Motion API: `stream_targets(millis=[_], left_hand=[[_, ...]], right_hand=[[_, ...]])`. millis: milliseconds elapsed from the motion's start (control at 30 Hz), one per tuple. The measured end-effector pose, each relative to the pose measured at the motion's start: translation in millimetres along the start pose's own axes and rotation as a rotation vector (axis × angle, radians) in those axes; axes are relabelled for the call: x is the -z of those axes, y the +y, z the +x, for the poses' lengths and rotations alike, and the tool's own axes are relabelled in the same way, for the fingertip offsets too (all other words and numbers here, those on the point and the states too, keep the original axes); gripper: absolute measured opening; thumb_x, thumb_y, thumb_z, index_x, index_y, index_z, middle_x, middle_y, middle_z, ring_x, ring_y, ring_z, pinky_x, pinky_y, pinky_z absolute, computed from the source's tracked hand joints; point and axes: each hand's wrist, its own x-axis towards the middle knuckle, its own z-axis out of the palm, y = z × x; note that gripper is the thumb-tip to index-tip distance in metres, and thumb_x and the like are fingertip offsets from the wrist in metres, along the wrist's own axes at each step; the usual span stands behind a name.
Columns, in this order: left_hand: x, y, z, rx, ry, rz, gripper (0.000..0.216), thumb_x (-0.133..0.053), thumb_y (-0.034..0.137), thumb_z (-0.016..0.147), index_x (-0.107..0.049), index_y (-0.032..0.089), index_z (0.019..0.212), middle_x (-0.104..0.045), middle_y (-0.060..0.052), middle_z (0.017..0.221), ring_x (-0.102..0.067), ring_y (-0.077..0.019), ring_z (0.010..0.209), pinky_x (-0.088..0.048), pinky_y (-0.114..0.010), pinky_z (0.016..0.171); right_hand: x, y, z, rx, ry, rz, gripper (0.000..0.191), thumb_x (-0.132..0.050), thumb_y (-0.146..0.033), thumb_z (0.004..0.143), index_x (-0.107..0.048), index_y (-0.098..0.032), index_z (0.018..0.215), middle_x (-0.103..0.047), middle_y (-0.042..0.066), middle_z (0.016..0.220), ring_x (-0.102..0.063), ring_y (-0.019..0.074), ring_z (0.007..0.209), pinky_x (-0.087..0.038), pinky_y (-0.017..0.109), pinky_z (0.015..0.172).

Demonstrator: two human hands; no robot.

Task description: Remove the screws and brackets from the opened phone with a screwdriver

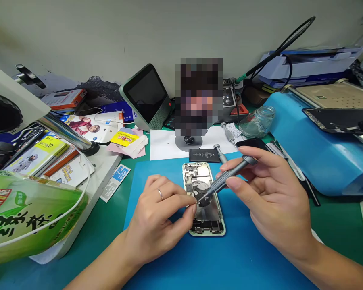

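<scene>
An opened phone (210, 223) with its insides showing lies on a blue mat (218, 257). My right hand (272, 201) is closed on a grey screwdriver (226, 178) whose tip points down into the middle of the phone. My left hand (157, 219), a ring on one finger, is pinched at the screwdriver's tip over the phone's left edge; what it pinches is too small to name. A black battery (204, 155) lies just beyond the phone, and a second screwdriver (220, 153) rests beside it.
A small screen device (147, 96) stands at the back. A glass jar (257, 121) and a blue machine (320, 157) bearing a dark phone screen (340, 119) are on the right. A green bag (24, 213), boxes and packets crowd the left.
</scene>
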Motion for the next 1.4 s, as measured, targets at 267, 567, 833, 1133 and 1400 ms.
stream_targets(millis=[267, 567, 833, 1133, 1400], left_hand=[[1.1, -0.1, 1.0, -0.012, 0.001, 0.03, 0.012, -0.068, 0.012, 0.095, -0.073, 0.022, 0.09, -0.075, 0.003, 0.079, -0.063, -0.0126, 0.069, -0.044, -0.036, 0.074], [2.8, 0.5, 1.2, -0.033, 0.003, 0.066, 0.012, -0.068, 0.011, 0.095, -0.073, 0.021, 0.091, -0.074, 0.003, 0.08, -0.06, -0.0118, 0.07, -0.042, -0.035, 0.074], [3.3, 1.1, 1.7, -0.041, 0.012, 0.067, 0.011, -0.069, 0.011, 0.095, -0.073, 0.02, 0.091, -0.074, 0.002, 0.079, -0.06, -0.0121, 0.069, -0.041, -0.035, 0.073], [1.4, 1.3, 0.2, -0.021, 0.019, 0.057, 0.011, -0.069, 0.01, 0.095, -0.072, 0.019, 0.089, -0.071, 0.002, 0.078, -0.058, -0.012, 0.07, -0.039, -0.035, 0.074], [5.8, 3.2, -1.6, 0.095, -0.012, 0.007, 0.01, -0.064, 0.02, 0.094, -0.073, 0.018, 0.096, -0.073, 0.0, 0.087, -0.062, -0.0146, 0.076, -0.039, -0.038, 0.079]], right_hand=[[0.2, 1.1, 0.5, 0.004, 0.0, -0.015, 0.039, -0.077, -0.025, 0.089, -0.065, -0.035, 0.124, -0.076, 0.0, 0.098, -0.075, 0.0111, 0.088, -0.059, 0.02, 0.057], [-0.3, 2.4, 0.1, -0.06, 0.006, 0.027, 0.038, -0.078, -0.029, 0.088, -0.065, -0.033, 0.124, -0.076, 0.001, 0.098, -0.075, 0.0125, 0.084, -0.061, 0.022, 0.059], [-3.0, 7.8, 3.9, -0.146, 0.008, 0.156, 0.036, -0.081, -0.032, 0.087, -0.065, -0.034, 0.12, -0.077, 0.0, 0.096, -0.076, 0.0138, 0.087, -0.069, 0.027, 0.081], [-4.4, 9.4, 4.4, -0.138, -0.012, 0.23, 0.034, -0.079, -0.026, 0.088, -0.066, -0.032, 0.119, -0.078, -0.002, 0.094, -0.077, 0.0076, 0.093, -0.067, 0.013, 0.083], [-3.2, 10.1, 6.1, -0.118, -0.035, 0.242, 0.034, -0.078, -0.023, 0.089, -0.066, -0.033, 0.12, -0.077, -0.002, 0.096, -0.077, 0.0073, 0.091, -0.066, 0.013, 0.08]])
